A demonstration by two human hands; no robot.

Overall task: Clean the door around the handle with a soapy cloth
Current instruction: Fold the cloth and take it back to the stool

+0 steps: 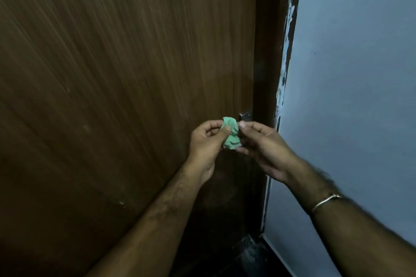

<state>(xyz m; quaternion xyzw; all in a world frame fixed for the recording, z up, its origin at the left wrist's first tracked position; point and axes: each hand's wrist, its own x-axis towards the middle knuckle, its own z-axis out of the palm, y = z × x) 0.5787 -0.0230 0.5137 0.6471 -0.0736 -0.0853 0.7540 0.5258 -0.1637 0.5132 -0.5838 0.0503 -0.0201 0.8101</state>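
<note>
Both hands bunch a green cloth [230,134] before the door handle [245,116]
Left hand [206,141] pinches it; right hand [262,144] fingertips too; wadded so small, it may slip or wipe little

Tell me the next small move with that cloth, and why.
Probably press the cloth onto the door beside the handle and start wiping. The cloth is bunched between both hands, left hand pinching it, right hand at its edge, held in front of the handle rather than flat against the wood.
</note>
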